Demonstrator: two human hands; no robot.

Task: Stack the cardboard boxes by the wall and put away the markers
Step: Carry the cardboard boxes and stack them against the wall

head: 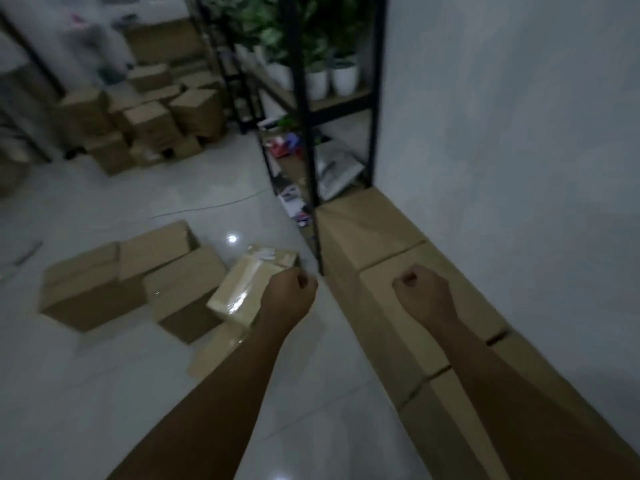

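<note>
Both hands are seen curled into loose fists with nothing held, the left hand (289,294) above the pale tiled floor (104,393), the right hand (420,294) over the row of brown cardboard boxes (388,258) lined along the white wall (519,133). A loose cluster of brown cardboard boxes (138,282), one tape-wrapped, is left on the floor. Stacking appears under way; another floor box would likely be reached for next. No markers can be made out.

**Clearance, floor by wall**

Open tile floor (114,393) runs between loose boxes (138,282) on the left and the box row (391,271) along the wall (519,133). Black shelf rack (308,133) blocks ahead; box pile (145,119) far left.
</note>
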